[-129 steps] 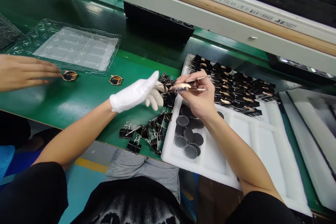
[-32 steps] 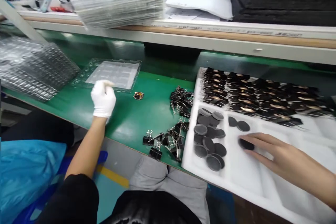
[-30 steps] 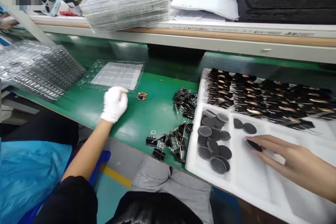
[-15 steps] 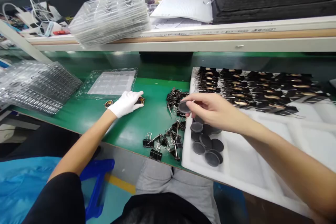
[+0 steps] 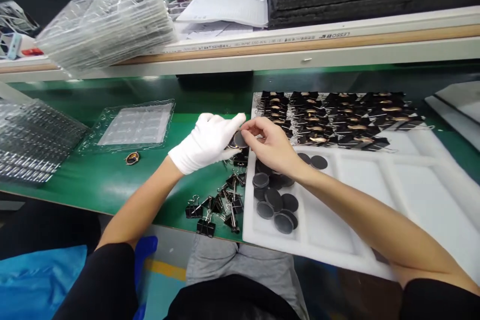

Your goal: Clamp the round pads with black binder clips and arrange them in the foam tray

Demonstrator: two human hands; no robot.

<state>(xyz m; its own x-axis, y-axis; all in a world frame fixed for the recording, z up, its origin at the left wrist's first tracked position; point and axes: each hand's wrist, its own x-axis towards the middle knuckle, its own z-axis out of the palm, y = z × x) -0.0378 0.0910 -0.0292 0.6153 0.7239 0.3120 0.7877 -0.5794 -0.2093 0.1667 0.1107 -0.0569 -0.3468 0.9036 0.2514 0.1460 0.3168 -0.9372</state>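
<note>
A moment ago the white-gloved left hand (image 5: 230,135) lay over a round, gold-rimmed piece well left of the thick white foam tray (image 5: 363,185); now it has met the bare right hand (image 5: 249,135) above the tray's left edge. The right thumb and fingers pinch a thin, matte dark-grey disc (image 5: 240,139), which sits between the two hands. The gloved thumb and fingers curve round that spot, but whether they clamp anything cannot be told. One round, gold-rimmed piece with a dark centre (image 5: 132,158) remains on the smooth, glossy green tabletop (image 5: 86,192), well left of the tray.

Loose dark-grey discs (image 5: 273,199), flat and smooth-edged, overlap in the tray's near-left compartment. Just left of the tray tangle black metal binder clips (image 5: 215,207) with silver wire handles. Curved gold-coloured pieces held in black clips (image 5: 315,115) stand in rows along the tray's far side.
</note>
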